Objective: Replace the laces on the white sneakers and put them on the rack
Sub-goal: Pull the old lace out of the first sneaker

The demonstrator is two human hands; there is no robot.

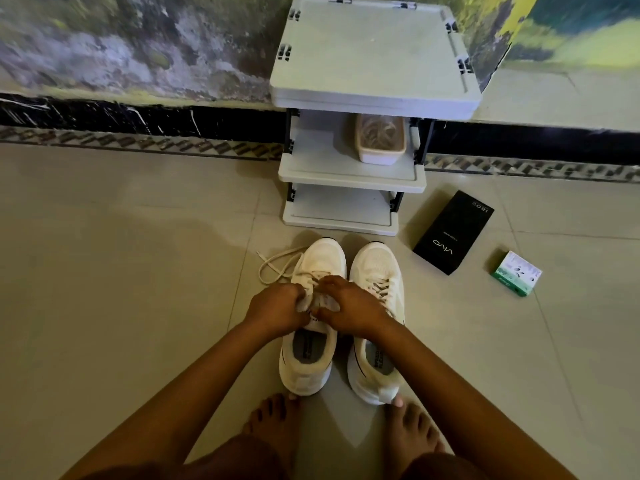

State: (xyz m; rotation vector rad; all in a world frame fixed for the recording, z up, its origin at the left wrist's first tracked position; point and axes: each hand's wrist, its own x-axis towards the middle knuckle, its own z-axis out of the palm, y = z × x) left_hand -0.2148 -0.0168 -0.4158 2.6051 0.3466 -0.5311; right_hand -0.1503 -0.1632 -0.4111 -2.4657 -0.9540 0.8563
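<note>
Two bare feet (273,420) rest on the pale tiled floor (121,271), toes just beside the heels of the two white sneakers. Far behind, a mottled green and grey wall (138,46) meets the floor with a dark marble skirting (138,116).

On the left, a loose cream lace (277,265) lies on the tiles, coming out of the left sneaker (311,341). The left hand (277,306) and the right hand (353,310) are close together over this shoe's tongue; both have fingers curled and seem to pinch the tongue or lace, but exactly which I cannot tell. The right sneaker (375,323) stands just beside, still laced, partly covered by the right forearm.

Both sneakers lie with long axis near to far, toes pointing to the grey rack (374,81), which stands against the wall. On its middle shelf sits a tray (380,138) with brownish cords. To the right lie a black box (453,232) and a small green-white box (516,273), well apart from the shoes.
</note>
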